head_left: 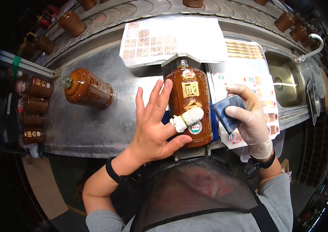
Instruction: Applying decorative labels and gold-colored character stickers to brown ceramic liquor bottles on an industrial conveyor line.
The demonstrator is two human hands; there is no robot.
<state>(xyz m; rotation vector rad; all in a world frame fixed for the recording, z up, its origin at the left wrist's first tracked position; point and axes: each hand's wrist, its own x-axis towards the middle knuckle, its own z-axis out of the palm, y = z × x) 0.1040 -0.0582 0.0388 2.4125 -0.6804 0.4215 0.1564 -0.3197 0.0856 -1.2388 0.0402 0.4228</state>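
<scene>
A brown bottle (pixel 189 106) with gold lettering lies in a holder in front of me, its clear neck pointing away. My left hand (pixel 154 120) is bare and spread, with its fingers along the bottle's left side. White cloth, held by a yellow-green band, wraps its index finger, which rests on the bottle's front beside a small round green-and-white sticker (pixel 195 128). My right hand (pixel 251 116), in a whitish glove, grips a flat blue pad (pixel 229 112) between thumb and fingers, just right of the bottle. Part of the holder (pixel 187 155) is hidden under the bottle.
Another brown bottle (pixel 88 89) lies tilted on the metal table (pixel 129 87) to the left. Sheets of decals (pixel 150 40) are at the back, and more sticker sheets (pixel 258 83) at the right. Beyond are a sink (pixel 287 83) and a conveyor (pixel 109 17) carrying bottles.
</scene>
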